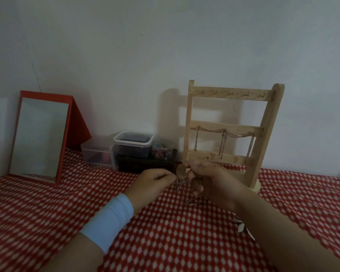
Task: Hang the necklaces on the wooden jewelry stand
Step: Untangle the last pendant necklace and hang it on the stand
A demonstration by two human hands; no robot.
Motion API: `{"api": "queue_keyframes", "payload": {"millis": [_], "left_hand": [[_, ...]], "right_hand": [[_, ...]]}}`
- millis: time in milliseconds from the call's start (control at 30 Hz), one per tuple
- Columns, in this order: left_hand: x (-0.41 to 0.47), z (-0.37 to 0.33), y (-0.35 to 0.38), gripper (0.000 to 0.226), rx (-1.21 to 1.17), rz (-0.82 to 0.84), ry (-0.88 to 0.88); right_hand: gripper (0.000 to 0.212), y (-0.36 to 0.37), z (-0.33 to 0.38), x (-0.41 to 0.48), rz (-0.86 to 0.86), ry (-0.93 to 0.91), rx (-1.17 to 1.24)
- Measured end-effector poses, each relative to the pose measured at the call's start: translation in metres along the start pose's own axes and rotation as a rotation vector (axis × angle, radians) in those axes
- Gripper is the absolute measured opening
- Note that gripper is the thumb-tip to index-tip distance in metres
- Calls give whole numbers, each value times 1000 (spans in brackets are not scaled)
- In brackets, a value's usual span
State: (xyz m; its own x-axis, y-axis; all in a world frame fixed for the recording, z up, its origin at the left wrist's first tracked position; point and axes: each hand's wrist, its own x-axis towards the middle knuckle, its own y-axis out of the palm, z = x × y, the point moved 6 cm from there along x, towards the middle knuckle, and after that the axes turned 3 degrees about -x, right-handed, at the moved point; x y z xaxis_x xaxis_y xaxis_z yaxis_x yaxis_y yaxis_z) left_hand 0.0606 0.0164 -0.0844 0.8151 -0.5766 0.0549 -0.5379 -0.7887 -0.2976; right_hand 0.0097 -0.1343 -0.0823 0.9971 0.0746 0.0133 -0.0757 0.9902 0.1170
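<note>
My left hand pinches one end of the chain and my right hand curls round the rest. It sags between them just in front of the stand, low enough, I judge, to untangle before lifting to a free hook; another necklace already drapes the middle bar

Head-worn camera, facing forward and down
</note>
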Motion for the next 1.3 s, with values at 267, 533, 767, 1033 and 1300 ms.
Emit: {"api": "queue_keyframes", "payload": {"millis": [267, 533, 767, 1033, 1300], "left_hand": [[3, 2, -11, 12, 154, -21, 56], [7, 12, -26, 20, 182, 30, 26], [7, 16, -17, 24, -208, 45, -28], [2, 7, -14, 29, -554, 10, -141], [-13, 13, -39, 33, 223, -107, -21]], "right_hand": [[32, -17, -5, 5, -50, 43, 40], [29, -26, -9, 5, -101, 79, 45], [24, -22, -1, 3, -46, 19, -66], [16, 4, -3, -1, 66, -102, -304], [17, 10, -10, 5, -112, -27, -690]]}}
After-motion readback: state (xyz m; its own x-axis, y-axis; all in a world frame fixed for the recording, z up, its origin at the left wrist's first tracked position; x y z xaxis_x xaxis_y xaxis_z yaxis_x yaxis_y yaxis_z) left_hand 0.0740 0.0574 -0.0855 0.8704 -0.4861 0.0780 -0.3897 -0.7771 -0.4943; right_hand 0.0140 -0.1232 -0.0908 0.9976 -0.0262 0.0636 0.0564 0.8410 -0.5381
